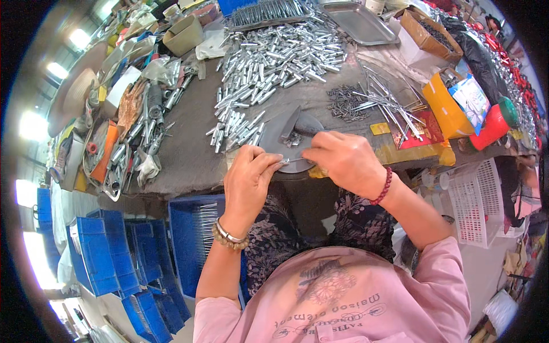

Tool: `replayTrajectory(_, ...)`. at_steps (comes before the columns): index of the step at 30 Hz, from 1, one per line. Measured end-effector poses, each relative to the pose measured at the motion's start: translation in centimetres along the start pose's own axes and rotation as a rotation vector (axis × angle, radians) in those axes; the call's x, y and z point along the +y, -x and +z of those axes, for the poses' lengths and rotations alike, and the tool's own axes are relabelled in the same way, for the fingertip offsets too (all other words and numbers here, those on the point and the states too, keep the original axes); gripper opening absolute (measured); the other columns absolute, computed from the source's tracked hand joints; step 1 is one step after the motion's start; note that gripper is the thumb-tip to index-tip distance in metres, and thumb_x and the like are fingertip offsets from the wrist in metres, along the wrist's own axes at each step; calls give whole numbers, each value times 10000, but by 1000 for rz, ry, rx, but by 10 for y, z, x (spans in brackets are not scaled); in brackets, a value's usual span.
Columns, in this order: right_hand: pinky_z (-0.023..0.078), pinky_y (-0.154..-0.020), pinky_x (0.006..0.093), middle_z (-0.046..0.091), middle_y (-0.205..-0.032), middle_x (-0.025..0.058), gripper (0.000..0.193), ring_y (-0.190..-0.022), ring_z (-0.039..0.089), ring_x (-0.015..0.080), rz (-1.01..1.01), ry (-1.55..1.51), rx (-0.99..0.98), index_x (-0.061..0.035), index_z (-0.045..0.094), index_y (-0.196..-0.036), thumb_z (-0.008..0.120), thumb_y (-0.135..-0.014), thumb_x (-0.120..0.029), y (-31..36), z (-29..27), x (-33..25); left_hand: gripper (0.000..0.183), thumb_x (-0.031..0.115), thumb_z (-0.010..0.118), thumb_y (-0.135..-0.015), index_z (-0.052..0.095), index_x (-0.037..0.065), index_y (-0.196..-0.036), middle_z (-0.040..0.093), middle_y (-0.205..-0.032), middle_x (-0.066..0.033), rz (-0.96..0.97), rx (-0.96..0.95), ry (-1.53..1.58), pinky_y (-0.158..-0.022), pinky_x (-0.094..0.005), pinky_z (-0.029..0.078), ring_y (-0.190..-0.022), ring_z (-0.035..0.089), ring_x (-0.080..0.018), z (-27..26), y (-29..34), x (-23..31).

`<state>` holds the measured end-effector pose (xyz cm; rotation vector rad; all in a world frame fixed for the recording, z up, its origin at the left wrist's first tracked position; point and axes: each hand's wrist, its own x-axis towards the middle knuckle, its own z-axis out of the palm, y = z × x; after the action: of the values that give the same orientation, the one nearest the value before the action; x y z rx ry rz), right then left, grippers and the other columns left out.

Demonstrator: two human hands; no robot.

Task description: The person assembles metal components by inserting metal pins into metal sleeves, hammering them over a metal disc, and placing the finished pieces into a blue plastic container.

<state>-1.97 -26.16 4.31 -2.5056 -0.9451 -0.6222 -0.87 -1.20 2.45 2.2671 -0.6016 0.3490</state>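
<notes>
My left hand [249,178] pinches a small silver metal piece [284,162] between thumb and fingers at the table's front edge. Close by on the right, my right hand [347,158] is closed in a pinch; what sits in its fingertips is too small to make out. A thin line, perhaps a rod, seems to span the gap between both hands. Behind them lies a round grey metal plate [271,135] carrying a dark upright block [290,123] and a few tiny parts. A large heap of silver metal tubes [280,60] spreads beyond the plate.
Small dark screws [346,103] and long thin metal rods [394,100] lie to the right, near a yellow pouch [449,103] and a red bottle [489,128]. Hand tools [151,114] crowd the left. A steel tray [360,23] stands at the back; blue bins [100,251] are below left.
</notes>
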Motion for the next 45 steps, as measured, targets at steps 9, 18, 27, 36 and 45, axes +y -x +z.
replayTrajectory(9, 575, -853, 437, 670, -999, 74, 239, -974, 711, 303, 329, 203, 7, -99, 774, -1032, 760, -796, -68, 1, -19, 66, 131, 125, 814, -898, 789, 104, -1025, 634, -941, -70, 36, 47, -8, -715, -396, 522, -844, 660, -286, 1, 2, -1)
replayTrajectory(18, 561, -884, 460, 631, -1024, 99, 193, -1042, 687, 319, 265, 290, -200, -84, 752, -989, 769, -798, -105, -26, -10, 70, 130, 105, 799, -907, 792, 94, -1037, 641, -957, -77, 25, 39, 5, -738, -373, 523, -859, 657, -270, 0, 3, 0)
replayTrajectory(27, 563, -792, 462, 670, -988, 114, 142, -920, 693, 369, 232, -269, -43, -84, 732, -1003, 701, -868, -110, -26, 0, 3, 145, 98, 792, -906, 782, 113, -1051, 636, -941, -69, 50, 50, -46, -740, -372, 524, -859, 651, -267, 3, 3, -3)
replayTrajectory(36, 538, -809, 454, 642, -1011, 125, 233, -929, 671, 373, 166, -297, -116, -47, 718, -1060, 663, -833, -35, -33, 8, -11, 123, 95, 802, -885, 752, 96, -998, 634, -930, -61, 71, 74, -52, -717, -381, 522, -841, 650, -261, 3, 4, -4)
replayTrajectory(45, 566, -805, 446, 617, -1017, 97, 213, -967, 670, 325, -21, -28, -207, -67, 710, -1000, 685, -790, -42, -47, 1, -24, 140, 43, 792, -873, 736, 71, -998, 642, -936, -72, 90, 92, -62, -718, -385, 532, -854, 666, -275, 6, 4, -7)
